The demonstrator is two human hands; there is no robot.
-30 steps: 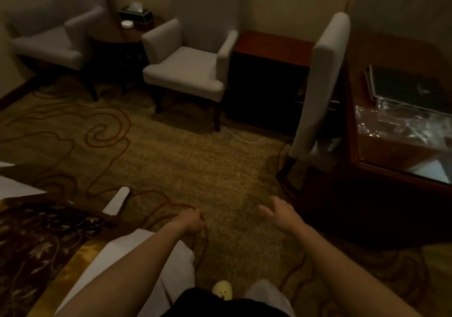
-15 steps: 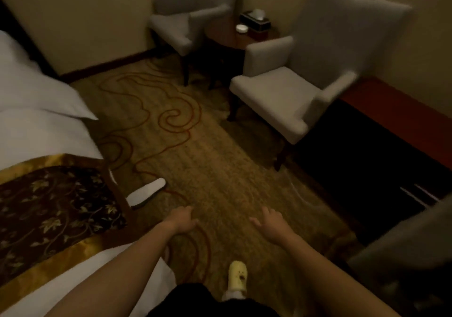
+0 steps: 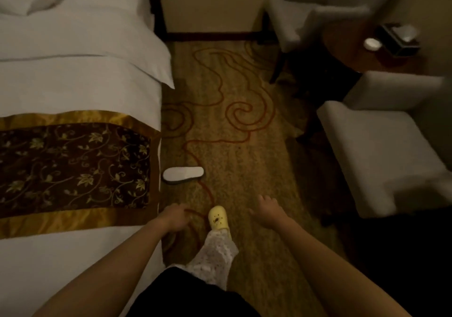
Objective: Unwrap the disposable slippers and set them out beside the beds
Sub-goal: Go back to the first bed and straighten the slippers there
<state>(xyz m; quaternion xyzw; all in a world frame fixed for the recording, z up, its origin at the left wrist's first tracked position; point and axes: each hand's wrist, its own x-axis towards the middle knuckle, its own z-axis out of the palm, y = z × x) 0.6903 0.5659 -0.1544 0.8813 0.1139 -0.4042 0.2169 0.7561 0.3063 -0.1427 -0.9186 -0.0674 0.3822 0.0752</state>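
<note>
A white disposable slipper (image 3: 183, 174) lies on the patterned carpet, right against the side of the bed (image 3: 80, 77), pointing away from it. My left hand (image 3: 172, 217) hangs just below the slipper near the bed's edge, fingers curled loosely with nothing seen in them. My right hand (image 3: 267, 210) is held out over the carpet to the right, fingers spread and holding nothing. My foot in a yellow clog (image 3: 218, 217) is stepping forward between the two hands. Only this one slipper is in sight.
The bed has white linen and a brown-and-gold runner (image 3: 73, 167). Two grey armchairs (image 3: 381, 150) (image 3: 300, 18) stand along the right, with a dark round table (image 3: 362, 55) between them carrying a tissue box (image 3: 398, 38). A carpeted aisle (image 3: 234, 131) runs between bed and chairs.
The view has swung left from the desk and chairs to the bed's side. The slipper on the floor has come into full view. Both hands stay low and hold nothing.
</note>
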